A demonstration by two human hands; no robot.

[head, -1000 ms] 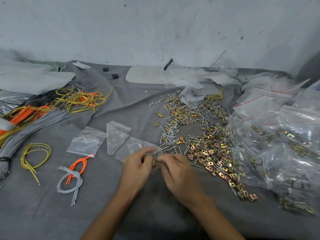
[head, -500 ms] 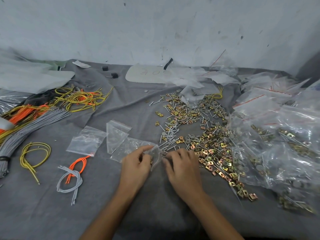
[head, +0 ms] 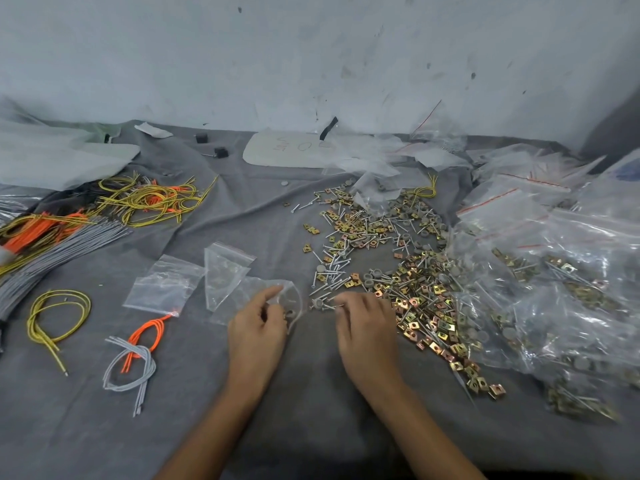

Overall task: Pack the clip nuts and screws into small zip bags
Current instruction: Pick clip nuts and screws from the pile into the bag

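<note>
**2 bare hands working a small zip bag beside a heap of clip nuts and screws**

A person is leaning 2 forearms in over a wrinkled grey cloth (head: 311,393). The left hand (head: 258,327) is pinching the mouth of a small zip bag (head: 293,296) between thumb and forefinger, with the other fingers curled under it. The bag is lying partly on the cloth, and a small round grey piece is showing through the clear plastic.

Just to its right, the right hand (head: 367,327) is curling its fingers down onto the near edge of the loose screws (head: 332,268). I cannot tell whether it is gripping one.

To the left of the hands, a knotted orange and grey wire bundle (head: 138,351) and a yellow wire loop (head: 59,317) are lying apart on the cloth.

Just beyond the left hand, 2 empty zip bags (head: 166,285) are lying flat, one overlapping the held bag.

Beyond and to the right of the right hand, gold clip nuts (head: 415,306) are spreading in a wide heap mixed with the screws. At the far right, filled bags (head: 554,289) are piling up, touching the heap.

Further back on the left, a tangle of yellow, orange and grey wires (head: 138,199) is sprawling. A white card (head: 287,148) is lying near the scuffed pale wall (head: 311,46).
</note>
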